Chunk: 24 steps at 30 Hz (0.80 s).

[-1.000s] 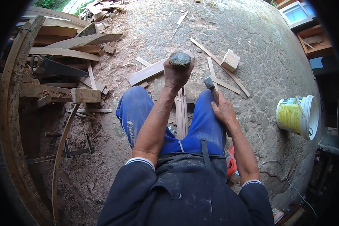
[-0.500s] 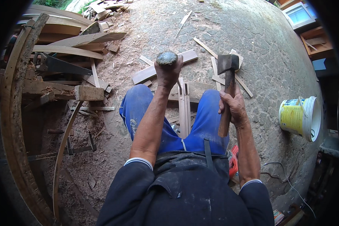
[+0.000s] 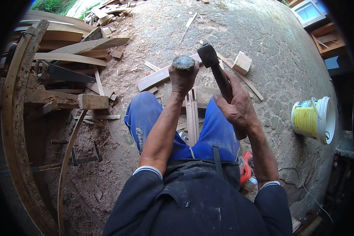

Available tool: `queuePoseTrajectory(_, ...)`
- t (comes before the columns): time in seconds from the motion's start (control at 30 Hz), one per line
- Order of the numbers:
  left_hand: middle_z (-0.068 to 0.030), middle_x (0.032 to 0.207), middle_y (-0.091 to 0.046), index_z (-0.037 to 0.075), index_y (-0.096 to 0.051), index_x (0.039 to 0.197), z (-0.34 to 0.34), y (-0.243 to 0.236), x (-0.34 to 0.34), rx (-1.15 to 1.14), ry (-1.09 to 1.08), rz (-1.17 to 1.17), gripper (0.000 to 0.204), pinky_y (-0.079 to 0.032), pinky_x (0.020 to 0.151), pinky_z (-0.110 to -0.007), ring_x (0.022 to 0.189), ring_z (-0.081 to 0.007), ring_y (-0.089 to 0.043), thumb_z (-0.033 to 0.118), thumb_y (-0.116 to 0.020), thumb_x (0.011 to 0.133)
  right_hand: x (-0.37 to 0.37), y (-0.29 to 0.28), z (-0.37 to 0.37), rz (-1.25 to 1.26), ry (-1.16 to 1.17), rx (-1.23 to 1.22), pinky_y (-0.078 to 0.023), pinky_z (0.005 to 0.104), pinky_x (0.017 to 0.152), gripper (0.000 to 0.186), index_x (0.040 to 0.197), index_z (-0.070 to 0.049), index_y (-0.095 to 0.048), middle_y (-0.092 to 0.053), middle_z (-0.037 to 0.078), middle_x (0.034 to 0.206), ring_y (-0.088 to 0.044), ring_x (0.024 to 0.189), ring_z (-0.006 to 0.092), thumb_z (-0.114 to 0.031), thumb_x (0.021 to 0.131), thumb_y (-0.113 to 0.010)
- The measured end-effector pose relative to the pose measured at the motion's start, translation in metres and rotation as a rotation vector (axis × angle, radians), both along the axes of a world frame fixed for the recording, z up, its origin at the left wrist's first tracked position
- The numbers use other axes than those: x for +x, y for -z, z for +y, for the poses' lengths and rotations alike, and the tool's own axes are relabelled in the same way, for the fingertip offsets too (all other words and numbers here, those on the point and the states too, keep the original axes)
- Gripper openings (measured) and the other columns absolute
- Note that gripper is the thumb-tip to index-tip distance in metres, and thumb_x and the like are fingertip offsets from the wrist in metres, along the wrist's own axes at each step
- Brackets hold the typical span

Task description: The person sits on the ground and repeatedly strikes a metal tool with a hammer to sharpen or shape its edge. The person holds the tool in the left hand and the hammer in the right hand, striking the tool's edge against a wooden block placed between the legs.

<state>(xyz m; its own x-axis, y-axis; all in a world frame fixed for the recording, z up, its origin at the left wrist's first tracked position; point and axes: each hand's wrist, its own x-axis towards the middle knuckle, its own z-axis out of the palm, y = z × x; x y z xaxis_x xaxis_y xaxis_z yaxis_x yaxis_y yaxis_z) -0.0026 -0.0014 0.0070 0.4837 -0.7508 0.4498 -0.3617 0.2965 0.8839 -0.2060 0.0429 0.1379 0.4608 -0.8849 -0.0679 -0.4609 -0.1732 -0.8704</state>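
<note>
My left hand (image 3: 182, 82) is closed around an upright chisel handle (image 3: 183, 63); its round, battered top faces up, and the blade is hidden below my fist. My right hand (image 3: 238, 104) grips a hammer (image 3: 208, 56) by its wooden handle. The dark metal head is up beside the chisel top, a small gap to its right. Between my knees, a narrow grooved wooden piece (image 3: 192, 118) runs toward me. Beyond it a wooden block (image 3: 212, 93) lies crosswise, partly hidden by my hands and knees.
Wood offcuts, a pale block (image 3: 242, 63) and shavings lie ahead. On the left stand curved timbers, a handsaw (image 3: 69, 73) and a clamp (image 3: 86, 158). A white and yellow bucket (image 3: 312, 121) lies tipped at right. A red tool (image 3: 246, 169) sits by my right hip.
The hammer has swung left and tilted, its head now close to the chisel top. My left hand has shifted slightly right with the chisel.
</note>
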Motion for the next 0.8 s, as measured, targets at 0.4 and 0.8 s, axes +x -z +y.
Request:
queuePoseTrajectory(0.4,-0.0094,0.085,-0.075,0.005,-0.072,0.098,-0.002,-0.002,0.003,-0.034,0.024,-0.101,0.021,-0.056,0.075,-0.037,0.080,-0.0278,-0.074,0.013,-0.078,0.079,0.014,-0.028,-0.009,0.069,-0.167,-0.273,-0.053,0.0480,0.096,0.064,0.150,-0.008,-0.041,-0.067,0.028,0.119,-0.068,0.112,0.0406,-0.009,0.091,-0.068)
queuePoseTrajectory(0.8,-0.0108,0.109,-0.066,0.004,-0.061,0.117,-0.001,-0.002,-0.001,-0.022,-0.003,-0.410,0.035,-0.052,0.087,-0.042,0.102,-0.0258,-0.066,0.019,-0.075,0.089,0.028,-0.027,-0.023,0.619,-0.356,-0.418,-0.056,0.0528,0.078,0.056,0.149,-0.005,-0.037,-0.068,0.027,0.097,-0.070,0.089,0.0440,-0.008,0.096,-0.055)
